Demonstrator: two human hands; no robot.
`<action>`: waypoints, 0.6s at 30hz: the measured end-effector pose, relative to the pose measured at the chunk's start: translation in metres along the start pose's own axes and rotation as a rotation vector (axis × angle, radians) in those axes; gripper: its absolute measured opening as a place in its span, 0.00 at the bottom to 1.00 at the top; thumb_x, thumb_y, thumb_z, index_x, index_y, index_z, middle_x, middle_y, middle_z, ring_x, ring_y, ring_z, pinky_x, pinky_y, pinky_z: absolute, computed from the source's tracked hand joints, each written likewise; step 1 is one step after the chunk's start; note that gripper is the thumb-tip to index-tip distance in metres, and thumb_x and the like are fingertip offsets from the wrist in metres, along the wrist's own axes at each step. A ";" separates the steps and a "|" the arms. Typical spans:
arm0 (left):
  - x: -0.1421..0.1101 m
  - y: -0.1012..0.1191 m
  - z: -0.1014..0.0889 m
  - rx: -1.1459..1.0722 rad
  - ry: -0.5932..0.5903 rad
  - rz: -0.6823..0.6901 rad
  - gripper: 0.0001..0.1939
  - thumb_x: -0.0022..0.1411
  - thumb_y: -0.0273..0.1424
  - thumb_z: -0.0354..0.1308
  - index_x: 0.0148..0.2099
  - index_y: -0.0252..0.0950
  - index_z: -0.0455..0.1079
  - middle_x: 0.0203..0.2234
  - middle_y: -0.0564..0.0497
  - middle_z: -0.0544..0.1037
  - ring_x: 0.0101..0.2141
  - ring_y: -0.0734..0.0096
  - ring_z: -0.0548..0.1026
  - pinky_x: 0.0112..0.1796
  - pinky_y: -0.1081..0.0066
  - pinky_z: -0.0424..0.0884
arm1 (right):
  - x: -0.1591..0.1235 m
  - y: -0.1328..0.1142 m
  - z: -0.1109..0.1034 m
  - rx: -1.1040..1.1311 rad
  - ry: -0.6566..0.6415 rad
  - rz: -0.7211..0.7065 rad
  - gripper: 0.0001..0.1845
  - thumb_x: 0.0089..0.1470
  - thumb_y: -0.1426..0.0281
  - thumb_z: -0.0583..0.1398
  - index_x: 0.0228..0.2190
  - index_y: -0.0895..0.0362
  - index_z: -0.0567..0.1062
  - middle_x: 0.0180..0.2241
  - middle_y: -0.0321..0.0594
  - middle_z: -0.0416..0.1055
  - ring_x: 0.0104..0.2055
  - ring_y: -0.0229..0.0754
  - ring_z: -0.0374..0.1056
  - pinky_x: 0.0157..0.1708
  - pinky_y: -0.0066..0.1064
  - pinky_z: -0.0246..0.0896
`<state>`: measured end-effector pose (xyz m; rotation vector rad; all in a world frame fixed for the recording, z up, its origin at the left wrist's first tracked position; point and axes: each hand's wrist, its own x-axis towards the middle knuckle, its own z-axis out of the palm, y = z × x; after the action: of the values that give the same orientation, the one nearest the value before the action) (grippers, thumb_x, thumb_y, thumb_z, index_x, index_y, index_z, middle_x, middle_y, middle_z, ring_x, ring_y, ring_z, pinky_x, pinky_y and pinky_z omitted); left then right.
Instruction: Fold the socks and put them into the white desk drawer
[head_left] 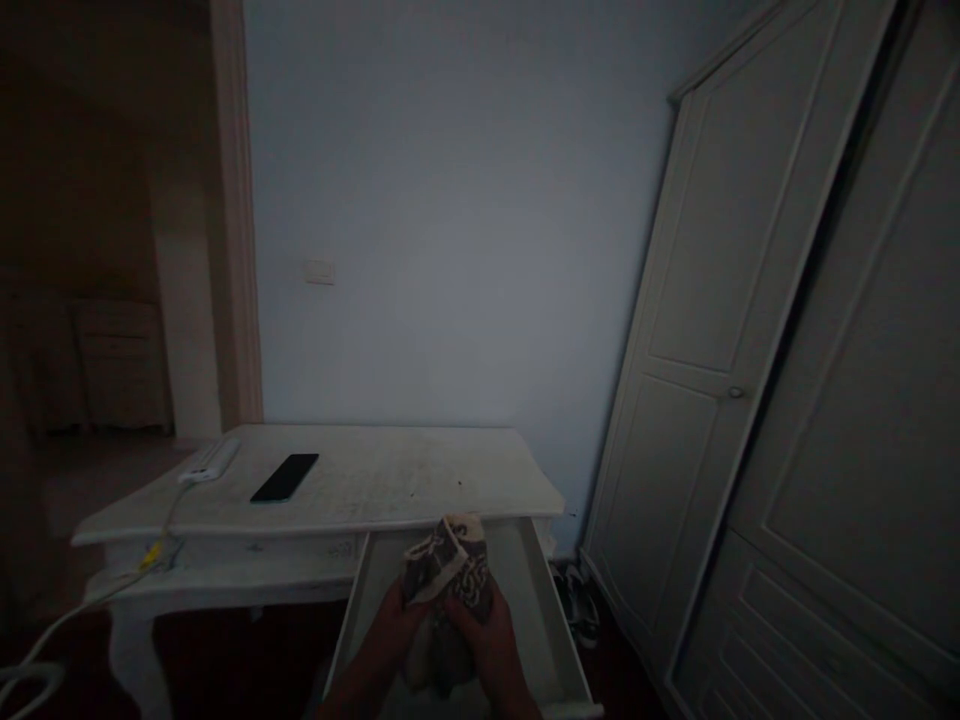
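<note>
Both of my hands hold a bunched, patterned cloth (466,562), dark with pale scroll-like figures and a light edge. My left hand (399,620) grips its left side and my right hand (486,625) its right side, thumbs toward the middle. A greyish lower part of the cloth hangs down between my wrists. The cloth is over a pulled-out drawer (536,610) of a white table (420,460). Dim light hides the finer details of the cloth and what lies under it in the drawer.
A dark phone (285,478) lies on the tabletop, left of a white power strip (210,462) whose cable (82,605) runs down to the left. A white wardrobe (697,330) stands at the right. Shoes (579,605) sit on the floor beside the drawer.
</note>
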<state>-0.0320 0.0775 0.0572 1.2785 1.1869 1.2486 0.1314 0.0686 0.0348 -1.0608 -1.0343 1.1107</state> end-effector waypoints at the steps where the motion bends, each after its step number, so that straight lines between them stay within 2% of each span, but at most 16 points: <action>1: 0.000 0.000 -0.003 -0.034 0.024 -0.028 0.42 0.46 0.61 0.72 0.55 0.37 0.80 0.50 0.39 0.87 0.54 0.38 0.82 0.57 0.47 0.78 | 0.000 0.000 -0.003 -0.011 -0.002 0.026 0.48 0.31 0.40 0.78 0.47 0.58 0.81 0.46 0.52 0.84 0.52 0.63 0.79 0.57 0.52 0.74; 5: -0.001 0.002 -0.010 -0.144 0.059 -0.102 0.42 0.37 0.58 0.77 0.50 0.37 0.81 0.45 0.39 0.88 0.51 0.37 0.84 0.53 0.47 0.81 | 0.001 0.006 -0.014 0.009 -0.003 0.103 0.52 0.32 0.37 0.76 0.50 0.58 0.81 0.50 0.52 0.83 0.56 0.65 0.77 0.60 0.54 0.72; 8: -0.001 0.007 -0.004 -0.162 0.038 -0.011 0.41 0.32 0.52 0.80 0.48 0.38 0.80 0.45 0.40 0.88 0.51 0.38 0.83 0.56 0.48 0.79 | 0.001 0.012 -0.013 0.079 -0.143 0.070 0.51 0.37 0.38 0.76 0.55 0.56 0.78 0.53 0.51 0.82 0.57 0.64 0.77 0.61 0.57 0.69; 10: -0.002 0.012 0.003 -0.179 0.019 0.065 0.40 0.33 0.45 0.82 0.50 0.38 0.79 0.48 0.40 0.88 0.52 0.41 0.83 0.57 0.50 0.78 | 0.001 0.015 -0.009 0.086 -0.204 0.001 0.51 0.37 0.43 0.78 0.57 0.55 0.76 0.53 0.51 0.82 0.57 0.64 0.77 0.63 0.57 0.67; 12: -0.002 0.018 0.008 -0.185 0.021 0.101 0.39 0.35 0.39 0.81 0.52 0.38 0.78 0.50 0.41 0.87 0.53 0.43 0.83 0.58 0.53 0.77 | 0.002 0.018 -0.006 0.074 -0.203 -0.033 0.52 0.33 0.46 0.80 0.57 0.55 0.76 0.53 0.52 0.82 0.58 0.64 0.76 0.63 0.56 0.66; 14: 0.000 0.024 0.007 -0.197 0.040 0.093 0.40 0.35 0.37 0.82 0.54 0.38 0.78 0.50 0.41 0.87 0.53 0.44 0.83 0.57 0.53 0.78 | 0.005 0.020 -0.006 0.100 -0.175 -0.003 0.50 0.30 0.48 0.81 0.53 0.56 0.78 0.51 0.52 0.83 0.57 0.64 0.76 0.62 0.54 0.67; 16: 0.001 0.026 0.001 -0.226 0.017 0.057 0.42 0.32 0.38 0.83 0.53 0.39 0.78 0.49 0.42 0.87 0.53 0.42 0.83 0.58 0.51 0.78 | 0.010 0.022 -0.009 0.195 -0.137 0.065 0.47 0.30 0.48 0.81 0.50 0.55 0.79 0.49 0.51 0.84 0.54 0.63 0.79 0.59 0.53 0.70; 18: 0.001 0.024 -0.009 -0.257 -0.060 -0.049 0.41 0.29 0.42 0.84 0.49 0.37 0.80 0.45 0.41 0.88 0.52 0.39 0.84 0.58 0.48 0.77 | 0.013 0.023 -0.015 0.312 -0.109 0.143 0.44 0.32 0.48 0.80 0.48 0.54 0.79 0.45 0.48 0.85 0.49 0.61 0.81 0.56 0.52 0.72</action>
<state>-0.0405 0.0767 0.0816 1.0834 0.9743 1.2721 0.1438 0.0828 0.0111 -0.8403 -0.8445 1.4076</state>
